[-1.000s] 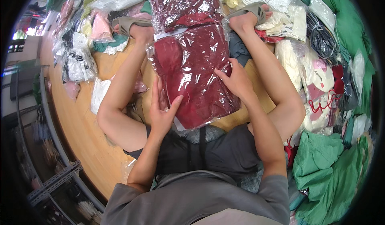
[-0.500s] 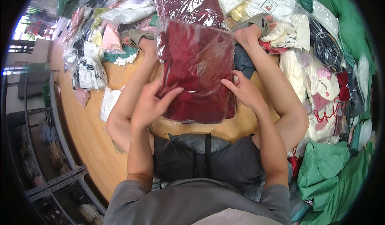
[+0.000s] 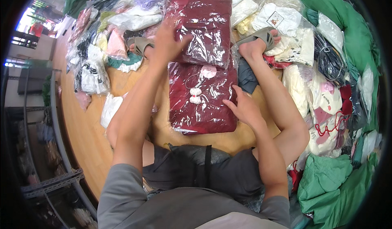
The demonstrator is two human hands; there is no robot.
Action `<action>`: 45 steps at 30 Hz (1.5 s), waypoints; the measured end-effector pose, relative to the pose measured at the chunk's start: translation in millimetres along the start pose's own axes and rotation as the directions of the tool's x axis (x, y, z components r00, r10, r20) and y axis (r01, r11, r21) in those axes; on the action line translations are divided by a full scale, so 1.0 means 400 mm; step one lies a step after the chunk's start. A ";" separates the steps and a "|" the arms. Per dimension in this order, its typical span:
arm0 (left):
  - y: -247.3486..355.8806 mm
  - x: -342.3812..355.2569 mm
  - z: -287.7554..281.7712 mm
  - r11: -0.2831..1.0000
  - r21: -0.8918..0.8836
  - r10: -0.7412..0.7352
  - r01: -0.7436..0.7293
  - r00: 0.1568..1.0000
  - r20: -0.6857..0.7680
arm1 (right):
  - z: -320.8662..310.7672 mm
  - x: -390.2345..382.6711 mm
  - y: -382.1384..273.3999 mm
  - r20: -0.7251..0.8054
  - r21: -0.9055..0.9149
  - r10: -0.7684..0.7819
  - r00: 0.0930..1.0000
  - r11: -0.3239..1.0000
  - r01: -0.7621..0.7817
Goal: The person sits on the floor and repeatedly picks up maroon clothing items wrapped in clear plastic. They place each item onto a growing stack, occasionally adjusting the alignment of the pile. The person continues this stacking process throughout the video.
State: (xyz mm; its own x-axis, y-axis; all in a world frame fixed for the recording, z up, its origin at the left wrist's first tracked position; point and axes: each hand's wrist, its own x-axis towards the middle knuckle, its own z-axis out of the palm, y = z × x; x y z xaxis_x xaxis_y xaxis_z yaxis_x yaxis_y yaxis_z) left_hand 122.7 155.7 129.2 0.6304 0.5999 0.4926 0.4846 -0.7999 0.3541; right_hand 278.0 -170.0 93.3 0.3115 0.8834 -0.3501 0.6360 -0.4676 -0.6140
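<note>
Two clear-bagged maroon garments lie between my legs: an upper package (image 3: 206, 16), overlapping the top of a lower package (image 3: 208, 118), which shows a white bow-shaped ornament (image 3: 195, 96) and a round pink tag (image 3: 208, 71). My left hand (image 3: 170, 39), slightly blurred, reaches over the left side of the upper package, thumb apart from its fingers. At the lower package's right edge is my right hand (image 3: 245, 106), open, with fingertips at the plastic.
Piles of bagged clothes (image 3: 116, 45) curve around the left and far side; cream bags (image 3: 296, 90) and green plastic sheeting (image 3: 322, 182) lie at the right. Metal shelving (image 3: 49, 176) stands on the left beside the wooden floor (image 3: 81, 135). My sandalled feet (image 3: 257, 45) flank the packages.
My left hand has moved forward to the upper package. The nearer package now shows its ornament and tag, where plain maroon fabric showed before; the upper package sits nearer, overlapping it.
</note>
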 end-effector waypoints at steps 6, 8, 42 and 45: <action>0.129 -0.141 0.136 0.944 0.290 0.081 -0.160 0.961 0.266 | 0.014 -0.005 0.005 -0.029 -0.056 -0.007 1.000 0.998 0.006; 0.124 -0.109 0.161 0.937 0.338 0.028 -0.089 0.983 0.182 | 0.019 -0.006 0.007 -0.034 -0.078 -0.010 0.999 0.997 0.008; 0.092 0.051 0.152 0.969 0.244 -0.005 -0.045 0.980 0.200 | 0.044 0.012 0.020 -0.062 -0.049 -0.038 0.997 0.998 0.035; 0.084 -0.118 0.076 0.995 0.048 0.085 -0.093 0.986 0.142 | 0.055 0.014 0.040 -0.085 -0.047 -0.078 0.993 0.996 0.075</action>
State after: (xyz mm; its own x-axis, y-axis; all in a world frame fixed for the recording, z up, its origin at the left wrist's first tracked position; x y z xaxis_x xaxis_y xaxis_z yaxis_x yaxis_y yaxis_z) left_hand 127.8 101.2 93.6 0.7491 0.5258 0.4030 0.4526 -0.8504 0.2682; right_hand 274.3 -173.3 65.9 0.3198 0.9168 -0.2391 0.6902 -0.3983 -0.6041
